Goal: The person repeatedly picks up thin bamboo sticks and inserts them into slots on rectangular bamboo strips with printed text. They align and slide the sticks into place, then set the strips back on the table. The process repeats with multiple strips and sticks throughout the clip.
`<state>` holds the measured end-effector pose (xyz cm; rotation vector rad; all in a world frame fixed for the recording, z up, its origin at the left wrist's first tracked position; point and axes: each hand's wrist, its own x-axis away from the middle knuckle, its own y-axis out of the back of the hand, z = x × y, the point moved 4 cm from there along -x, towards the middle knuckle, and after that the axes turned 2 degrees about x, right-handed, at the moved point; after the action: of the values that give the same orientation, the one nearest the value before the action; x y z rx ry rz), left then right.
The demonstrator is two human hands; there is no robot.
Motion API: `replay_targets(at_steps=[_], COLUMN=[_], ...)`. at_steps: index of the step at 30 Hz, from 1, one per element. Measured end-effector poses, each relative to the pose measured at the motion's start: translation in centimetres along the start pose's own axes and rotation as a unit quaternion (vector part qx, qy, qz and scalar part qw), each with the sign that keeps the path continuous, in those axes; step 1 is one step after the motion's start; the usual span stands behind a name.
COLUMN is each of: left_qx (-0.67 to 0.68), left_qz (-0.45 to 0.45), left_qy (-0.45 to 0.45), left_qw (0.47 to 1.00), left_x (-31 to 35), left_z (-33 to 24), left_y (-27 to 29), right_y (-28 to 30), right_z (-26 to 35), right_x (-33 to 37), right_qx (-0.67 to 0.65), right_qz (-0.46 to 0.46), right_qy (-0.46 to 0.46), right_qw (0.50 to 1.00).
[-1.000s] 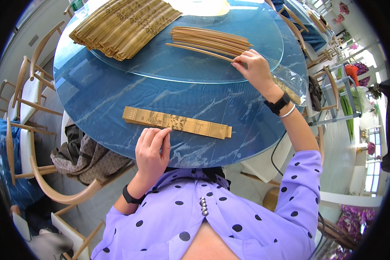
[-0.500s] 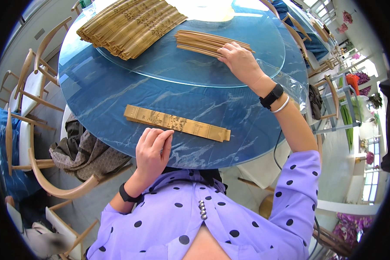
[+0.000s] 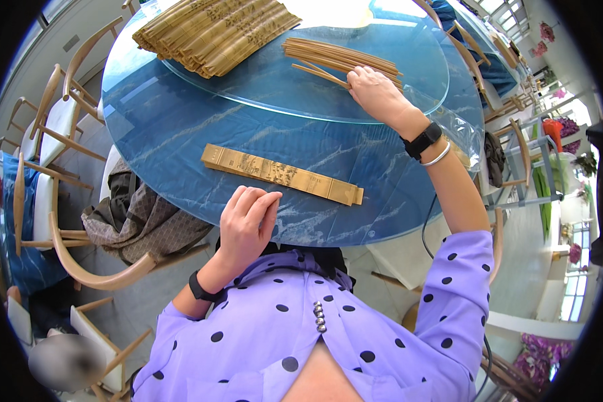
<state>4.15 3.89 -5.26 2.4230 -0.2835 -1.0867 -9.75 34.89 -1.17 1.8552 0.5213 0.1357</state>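
Note:
Over the round blue table, my right hand is closed on thin brown sticks, pinching them at their right part, with their left ends splayed slightly apart from the pile. The rest of the stick pile lies just beyond, on the glass turntable. A long flat gold paper sleeve with dark printing lies near the table's front edge, slightly askew. Just in front of it, my left hand hovers with fingers curled and thumb pressed to them. Nothing shows in that hand, and it is apart from the sleeve.
A large stack of gold printed sleeves lies at the back left of the glass turntable. Clear plastic wrapping lies at the table's right. Wooden chairs surround the table, one with a patterned brown bag.
My right hand has drawn a few sticks slightly apart from the pile, toward me. My left hand has moved away from the gold sleeve it was beside. The view has shifted a little.

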Motion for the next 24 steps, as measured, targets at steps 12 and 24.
replay_targets(at_steps=[12,24], left_qx=[-0.139,0.13], left_qz=[-0.028,0.159], left_qy=[-0.186,-0.057], left_qw=[0.972,0.977], left_x=[-1.5,-0.3], left_z=[-3.8,-4.9], left_y=[3.1,-1.8], right_y=[13.8,12.1], right_z=[16.3,19.7], right_x=[10.4,18.8], right_qx=[-0.075,-0.301], right_qz=[-0.055,-0.074], right_qy=[0.055,-0.079], right_qw=[0.994,0.947])
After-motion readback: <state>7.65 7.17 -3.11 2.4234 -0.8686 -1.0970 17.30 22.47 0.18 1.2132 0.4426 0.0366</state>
